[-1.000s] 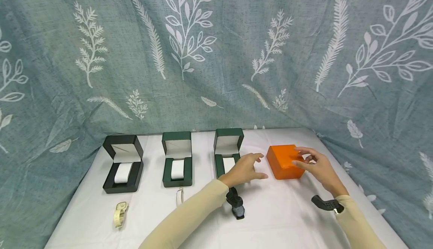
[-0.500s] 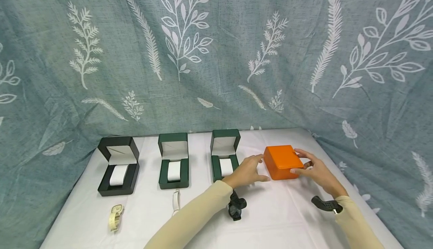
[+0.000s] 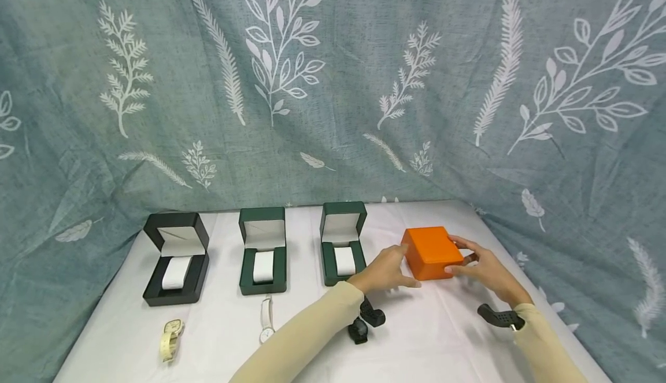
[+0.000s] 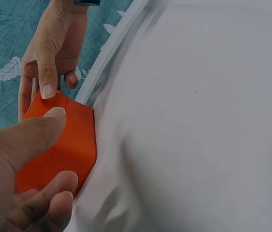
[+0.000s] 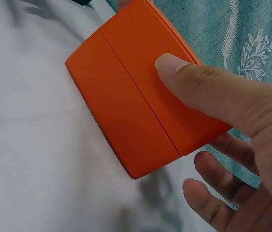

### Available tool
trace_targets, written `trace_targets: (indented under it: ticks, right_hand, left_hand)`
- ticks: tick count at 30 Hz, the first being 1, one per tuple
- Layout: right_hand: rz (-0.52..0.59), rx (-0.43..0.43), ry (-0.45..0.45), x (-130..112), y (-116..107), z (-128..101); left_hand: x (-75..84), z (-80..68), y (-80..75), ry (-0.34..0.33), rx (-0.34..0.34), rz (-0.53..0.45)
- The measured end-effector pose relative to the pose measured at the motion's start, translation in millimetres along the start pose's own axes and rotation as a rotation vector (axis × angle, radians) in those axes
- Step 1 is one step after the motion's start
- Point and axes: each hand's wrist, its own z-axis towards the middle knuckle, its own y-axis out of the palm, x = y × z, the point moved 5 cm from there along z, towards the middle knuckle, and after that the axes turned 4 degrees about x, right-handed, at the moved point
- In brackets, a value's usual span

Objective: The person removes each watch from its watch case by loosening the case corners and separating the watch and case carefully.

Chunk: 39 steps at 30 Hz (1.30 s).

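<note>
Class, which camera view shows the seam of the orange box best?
The right wrist view: the orange box fills the frame, its seam running unbroken across. The left wrist view shows part behind a thumb; the head view shows the box small, seam unclear.

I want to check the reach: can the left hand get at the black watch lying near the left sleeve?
Probably yes. The left hand now grips the orange box, but the black watch lies uncovered on the white tablecloth beside that forearm; nothing blocks it.

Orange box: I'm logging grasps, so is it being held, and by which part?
Yes. Both hands hold the closed orange box by opposite sides: the left hand at its left side, the right hand at its right, thumbs on the lid.
</note>
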Motion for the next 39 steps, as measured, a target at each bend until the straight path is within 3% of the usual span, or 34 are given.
trace_targets:
  ticks: [14, 23, 30, 39]
  right_hand:
    - [0.076, -0.096, 0.003, 4.2, 6.1, 6.4]
    - [0.056, -0.134, 0.015, 8.9, 6.5, 15.8]
    - [0.108, -0.203, -0.006, 10.1, 10.4, 24.2]
    - [0.123, -0.217, -0.006, 15.1, 8.0, 26.4]
  left_hand:
    - [-2.1, 6.0, 17.6, -0.067, -0.005, 0.012]
    - [-5.0, 8.1, 20.7, -0.109, 0.009, -0.036]
    - [-10.9, 13.0, 23.8, -0.133, 0.034, -0.077]
    - [-12.4, 18.5, 26.8, -0.182, 0.055, -0.125]
